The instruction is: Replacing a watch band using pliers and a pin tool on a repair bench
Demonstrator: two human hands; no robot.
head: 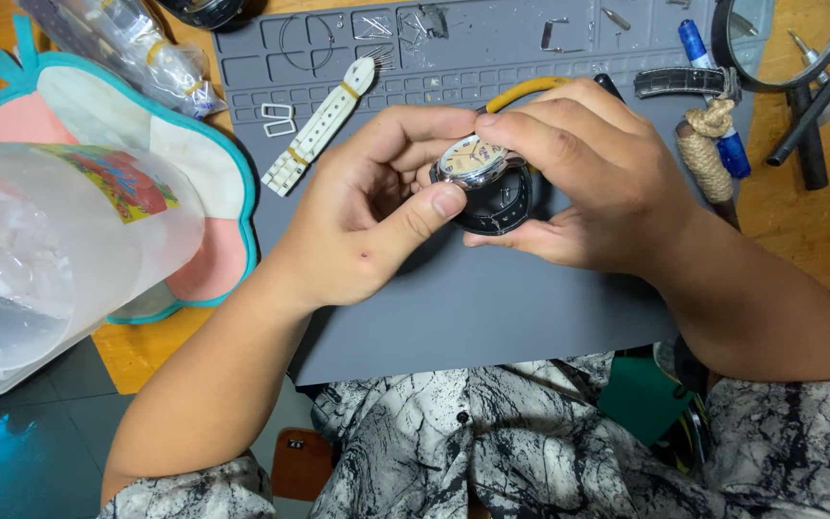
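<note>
Above the grey mat (pixel 492 317), the left hand (pixel 377 216) and right hand (pixel 578 183) both pinch a wristwatch (pixel 477 165) between their fingertips: cream dial, steel case, black strap.

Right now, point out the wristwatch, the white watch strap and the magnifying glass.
wristwatch (pixel 471 159), head view, on its cream dial.
white watch strap (pixel 321 129), head view, mid-length.
magnifying glass (pixel 788 38), head view, on its lens.

Sitting in view: one cream-dialled steel wristwatch (pixel 474 160), one white rubber strap (pixel 320 126) at ten o'clock, two black-rimmed magnifiers (pixel 782 38) at two.
</note>
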